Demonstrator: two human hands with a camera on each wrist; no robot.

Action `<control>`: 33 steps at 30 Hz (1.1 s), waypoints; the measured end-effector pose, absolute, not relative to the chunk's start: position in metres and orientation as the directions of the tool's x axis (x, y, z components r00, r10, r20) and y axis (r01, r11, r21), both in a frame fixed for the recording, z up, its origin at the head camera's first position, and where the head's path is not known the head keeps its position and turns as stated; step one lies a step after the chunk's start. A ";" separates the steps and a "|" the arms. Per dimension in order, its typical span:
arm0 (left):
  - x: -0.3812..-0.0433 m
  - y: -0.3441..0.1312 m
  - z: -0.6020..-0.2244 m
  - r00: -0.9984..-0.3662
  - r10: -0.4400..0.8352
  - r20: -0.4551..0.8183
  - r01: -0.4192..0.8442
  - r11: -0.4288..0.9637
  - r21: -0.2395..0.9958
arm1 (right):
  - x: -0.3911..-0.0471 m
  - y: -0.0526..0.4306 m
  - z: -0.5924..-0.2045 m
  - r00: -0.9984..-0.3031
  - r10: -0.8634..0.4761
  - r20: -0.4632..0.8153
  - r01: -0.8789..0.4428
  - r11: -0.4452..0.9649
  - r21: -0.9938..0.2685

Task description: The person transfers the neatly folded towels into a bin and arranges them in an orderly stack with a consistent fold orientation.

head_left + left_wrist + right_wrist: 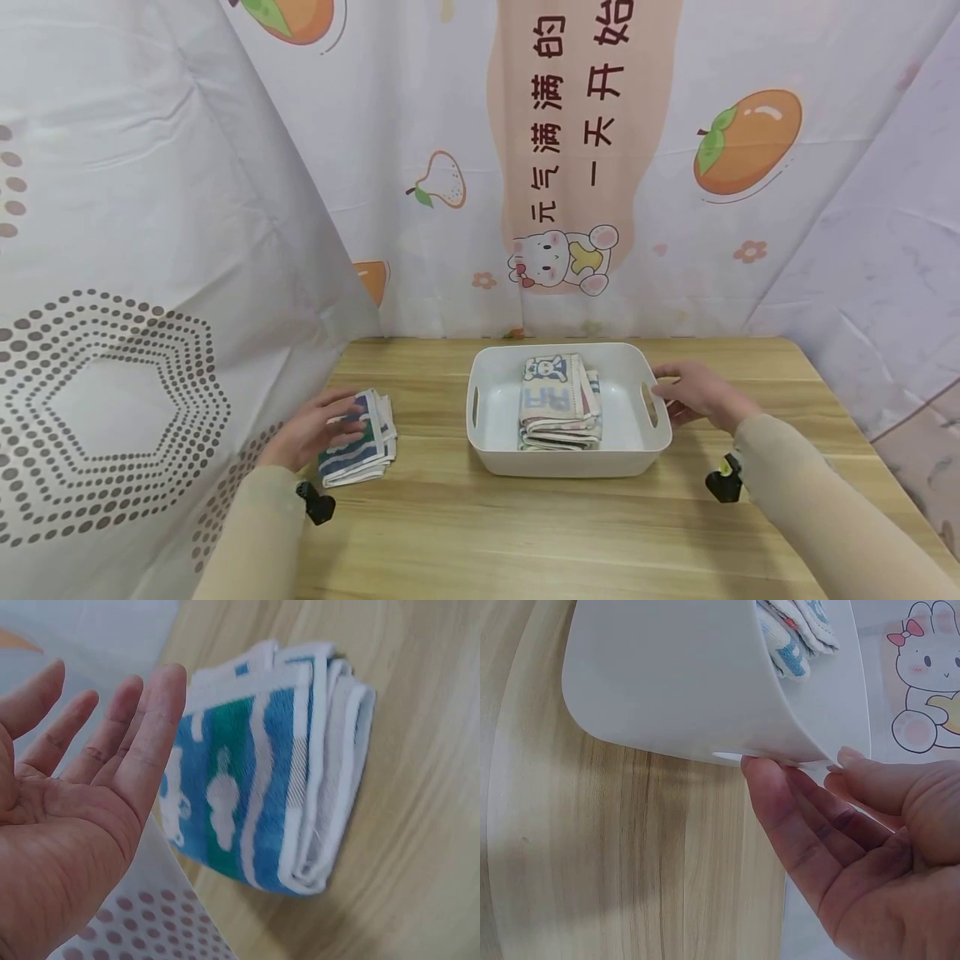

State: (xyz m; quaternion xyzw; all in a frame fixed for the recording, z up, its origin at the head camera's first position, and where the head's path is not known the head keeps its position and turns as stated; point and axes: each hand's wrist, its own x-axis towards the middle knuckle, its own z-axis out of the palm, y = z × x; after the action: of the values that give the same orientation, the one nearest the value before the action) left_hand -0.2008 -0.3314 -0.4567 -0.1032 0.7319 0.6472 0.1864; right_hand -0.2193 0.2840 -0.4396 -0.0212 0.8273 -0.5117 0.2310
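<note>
My left hand [313, 432] is spread beside a folded blue, green and white towel [352, 442] on the table's left side. In the left wrist view, the fingers [154, 735] are extended and overlap the edge of the striped towel [240, 787]. A white plastic basket [570, 464] with handle holes stands near the middle. At its right end, my right hand [701, 393] pinches the wall by the handle hole. The right wrist view puts the thumb at the rim and the other fingers [769, 787] against the outer wall. Folded towels [555, 396] are stacked inside the basket.
The wooden table [465, 533] extends in front of the basket. A printed curtain [420, 108] hangs along the table's back edge, and a white dotted cloth [135, 250] hangs at the left. Each wrist wears a small black camera [318, 504].
</note>
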 end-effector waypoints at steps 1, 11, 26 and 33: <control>-0.200 -0.334 -0.458 -0.909 0.081 -0.410 -0.398 0.130 0.908 | -0.219 0.284 -0.440 -0.892 -0.272 -0.361 0.201 0.477 -0.856; -0.188 -0.359 -0.473 -0.906 -0.007 -0.424 -0.423 0.064 0.904 | -0.220 0.285 -0.441 -0.890 -0.267 -0.369 0.201 0.496 -0.845; -0.177 -0.379 -0.491 -0.882 -0.057 -0.468 -0.471 0.063 0.880 | -0.221 0.284 -0.441 -0.891 -0.263 -0.369 0.205 0.491 -0.847; -0.176 -0.378 -0.492 -0.877 -0.043 -0.478 -0.480 0.076 0.874 | -0.221 0.284 -0.442 -0.891 -0.261 -0.371 0.205 0.498 -0.843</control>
State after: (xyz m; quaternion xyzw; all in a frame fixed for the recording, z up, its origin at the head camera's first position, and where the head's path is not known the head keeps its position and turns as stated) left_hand -0.1759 -0.3779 -0.4921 -0.1832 0.7144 0.6545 0.1667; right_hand -0.2212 0.2844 -0.4418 -0.0168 0.8336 -0.5007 0.2327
